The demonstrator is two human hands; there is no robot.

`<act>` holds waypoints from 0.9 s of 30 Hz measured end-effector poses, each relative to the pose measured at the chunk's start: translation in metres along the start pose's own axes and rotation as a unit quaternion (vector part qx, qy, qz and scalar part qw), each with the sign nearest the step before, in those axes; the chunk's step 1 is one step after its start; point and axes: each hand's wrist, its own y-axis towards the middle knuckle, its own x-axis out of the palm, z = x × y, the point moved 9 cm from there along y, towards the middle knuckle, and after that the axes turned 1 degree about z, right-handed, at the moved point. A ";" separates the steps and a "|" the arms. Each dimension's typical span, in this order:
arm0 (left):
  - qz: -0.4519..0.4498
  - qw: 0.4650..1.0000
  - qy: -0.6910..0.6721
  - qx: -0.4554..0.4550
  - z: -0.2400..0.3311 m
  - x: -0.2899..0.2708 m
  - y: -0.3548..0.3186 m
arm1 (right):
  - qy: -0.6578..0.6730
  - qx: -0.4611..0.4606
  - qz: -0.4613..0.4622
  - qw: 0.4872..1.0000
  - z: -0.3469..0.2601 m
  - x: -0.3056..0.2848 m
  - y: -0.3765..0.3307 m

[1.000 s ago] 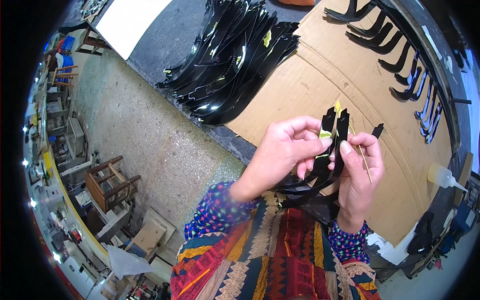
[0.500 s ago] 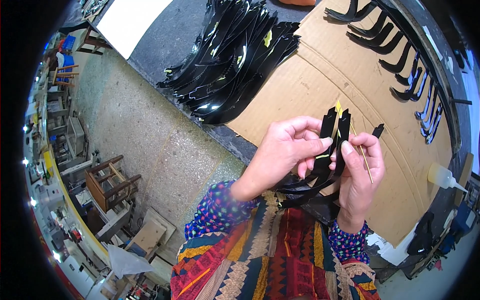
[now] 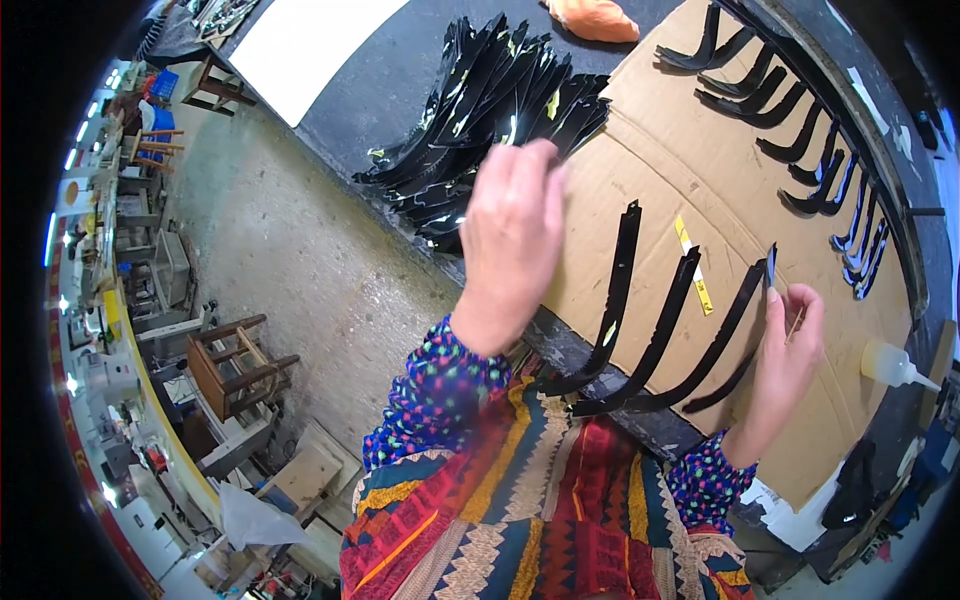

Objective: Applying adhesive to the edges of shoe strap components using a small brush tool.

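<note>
Left hand (image 3: 513, 235): centre, overlapping the black pile (image 3: 500, 95) — blurred, cannot tell whether fingers grip.
Right hand (image 3: 795, 335): at right, fingers clamped on thin stick (image 3: 796, 325), thumb by rightmost strip's tip.
Loose strips (image 3: 672, 310): right of centre, spaced — likely for single pickup.

A heap of curved black strips (image 3: 500, 95) is lying beyond your left hand (image 3: 512, 235); three more strips (image 3: 663, 325) and a flat yellow slip (image 3: 704, 298) are lying between your hands, a translucent plastic bottle (image 3: 884, 362) resting right of your right hand (image 3: 788, 340).
</note>
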 end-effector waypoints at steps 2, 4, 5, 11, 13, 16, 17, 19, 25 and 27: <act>0.019 0.998 0.063 0.012 0.001 -0.005 0.011 | -0.015 -0.041 0.059 0.997 -0.008 -0.010 0.001; 0.044 0.993 0.096 0.056 0.004 -0.005 0.020 | 0.042 -0.033 0.021 0.998 -0.027 -0.006 -0.006; 0.034 0.989 0.119 0.078 0.007 0.001 0.023 | 0.095 -0.025 -0.018 0.995 -0.041 0.001 -0.013; -0.003 0.978 0.170 0.117 0.014 0.031 0.026 | 0.115 -0.195 -0.148 0.963 -0.108 0.065 -0.056; -0.018 0.974 0.191 0.117 0.014 0.040 0.029 | 0.062 -0.221 -0.143 0.963 -0.114 0.076 -0.061; -0.031 0.976 0.185 0.112 0.012 0.044 0.029 | 0.044 -0.224 -0.136 0.964 -0.117 0.083 -0.059; -0.030 0.976 0.185 0.111 0.012 0.045 0.027 | 0.049 -0.219 -0.138 0.965 -0.117 0.084 -0.058; -0.003 0.980 0.171 0.104 0.012 0.043 0.026 | 0.064 -0.203 -0.150 0.965 -0.113 0.089 -0.058; -0.036 0.980 0.181 0.070 0.007 0.049 0.036 | 0.108 -0.172 -0.162 0.966 -0.110 0.092 -0.053; -0.042 0.983 0.169 0.063 0.004 0.051 0.036 | 0.127 -0.158 -0.174 0.964 -0.109 0.094 -0.051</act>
